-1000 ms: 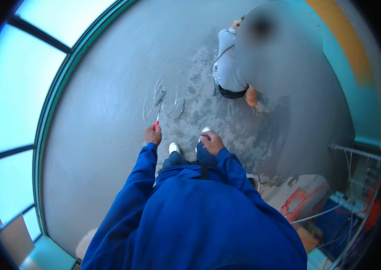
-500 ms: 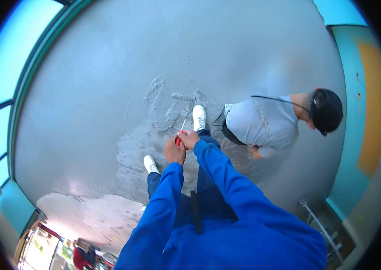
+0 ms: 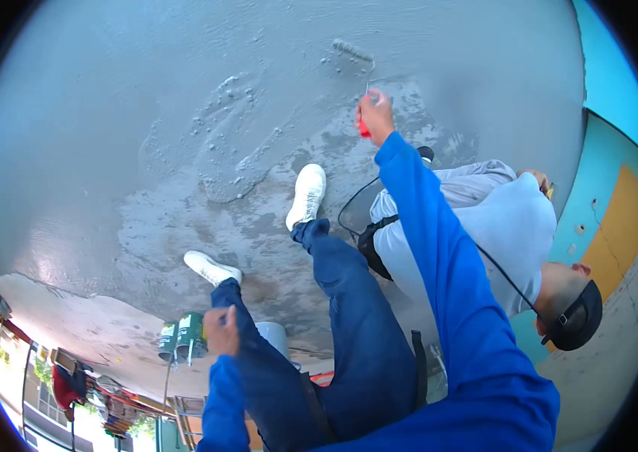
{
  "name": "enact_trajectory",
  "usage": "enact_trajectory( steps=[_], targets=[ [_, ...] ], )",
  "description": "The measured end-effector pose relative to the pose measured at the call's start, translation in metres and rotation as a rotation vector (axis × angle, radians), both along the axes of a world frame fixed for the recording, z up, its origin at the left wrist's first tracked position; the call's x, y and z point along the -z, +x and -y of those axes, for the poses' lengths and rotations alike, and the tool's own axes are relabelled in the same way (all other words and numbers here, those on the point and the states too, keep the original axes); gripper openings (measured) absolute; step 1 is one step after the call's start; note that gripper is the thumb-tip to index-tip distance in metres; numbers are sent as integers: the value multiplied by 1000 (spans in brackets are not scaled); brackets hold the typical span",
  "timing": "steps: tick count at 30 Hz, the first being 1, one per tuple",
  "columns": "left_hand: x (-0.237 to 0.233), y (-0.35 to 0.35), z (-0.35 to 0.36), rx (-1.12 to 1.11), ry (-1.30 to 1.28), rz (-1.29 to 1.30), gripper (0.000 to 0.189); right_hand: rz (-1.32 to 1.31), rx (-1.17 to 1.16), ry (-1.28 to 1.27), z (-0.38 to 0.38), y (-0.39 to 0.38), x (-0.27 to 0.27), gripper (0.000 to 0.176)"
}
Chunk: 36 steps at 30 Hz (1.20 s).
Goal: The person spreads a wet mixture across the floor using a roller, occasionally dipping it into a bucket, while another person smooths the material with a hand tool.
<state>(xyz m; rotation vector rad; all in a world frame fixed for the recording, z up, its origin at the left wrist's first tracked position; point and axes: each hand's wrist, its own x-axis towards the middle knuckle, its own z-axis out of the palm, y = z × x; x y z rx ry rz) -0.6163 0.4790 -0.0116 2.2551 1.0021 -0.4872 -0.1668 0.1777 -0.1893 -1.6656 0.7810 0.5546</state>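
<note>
My right hand (image 3: 376, 114) is wrapped around the red handle of a paint roller (image 3: 353, 51), arm stretched forward. The roller's fuzzy grey sleeve lies on the floor in a wet, lumpy grey coating (image 3: 236, 128). Down by my left thigh hangs my left hand (image 3: 221, 331), loosely bent with the thumb apart and nothing seen in it. Just beside it in view are two green cans (image 3: 191, 334). My white shoes (image 3: 307, 194) stand on the patchy, thinly coated part of the floor.
A person in a grey shirt and black cap (image 3: 477, 218) crouches close on my right, with a black cord along the back. A white bucket (image 3: 272, 336) shows partly behind my leg. A teal and yellow wall (image 3: 613, 211) borders the right. Cluttered items (image 3: 112, 395) stand lower left.
Both hands were together on the red handle; my left hand has let go and dropped to my side. My right hand has pushed the roller forward and right. The view has shifted.
</note>
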Motion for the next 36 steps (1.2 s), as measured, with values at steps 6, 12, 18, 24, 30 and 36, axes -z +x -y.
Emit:
enact_trajectory(
  steps=[6,12,18,24,30,36],
  targets=[
    [-27,-87,-36,-216,47,-220,13,6,66,-22,-10,44,50,47],
    [-28,-75,-42,-248,37,-245,18,-34,-24,-83,-77,-63,59,46],
    [-28,-63,-45,-201,36,-221,19,-322,67,184,-83,-109,-12,39],
    [-22,-54,-40,-138,47,-223,20,-86,142,-69,30,-13,6,37],
    [-24,-48,-43,-124,60,-271,20,13,283,-70,91,56,82,27],
    [-22,-35,-35,-99,54,-290,19,-163,272,26,-52,-60,45,28]
  ],
)
